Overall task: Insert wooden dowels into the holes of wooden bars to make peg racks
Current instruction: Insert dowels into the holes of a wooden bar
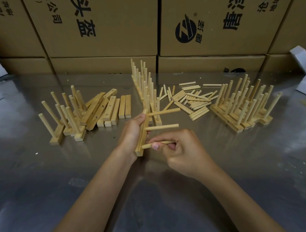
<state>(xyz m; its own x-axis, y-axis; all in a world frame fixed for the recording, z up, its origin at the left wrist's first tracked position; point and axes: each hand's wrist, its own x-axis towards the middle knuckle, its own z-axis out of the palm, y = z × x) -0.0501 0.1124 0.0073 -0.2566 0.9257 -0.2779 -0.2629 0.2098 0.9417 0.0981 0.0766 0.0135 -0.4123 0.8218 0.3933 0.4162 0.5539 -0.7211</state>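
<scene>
Misalignment threatens: right hand pinches dowel at bar gripped by left hand; angled entry could jam it.

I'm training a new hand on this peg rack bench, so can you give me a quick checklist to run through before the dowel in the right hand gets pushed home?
1. Bar held firm: left hand grips it. Ok.
2. Dowel gripped: right hand pinches it, tip at the bar's face. Ok.
3. Tip seated in its hole: hidden by fingers and blur. Cannot tell.
4. Upper two pegs already fitted and sticking out rightwards. Ok.
5. Loose dowel pile on the table for the next bar. Ok.
6. Undrilled-side check on spare bars: holes show on some only. Cannot tell.
</scene>
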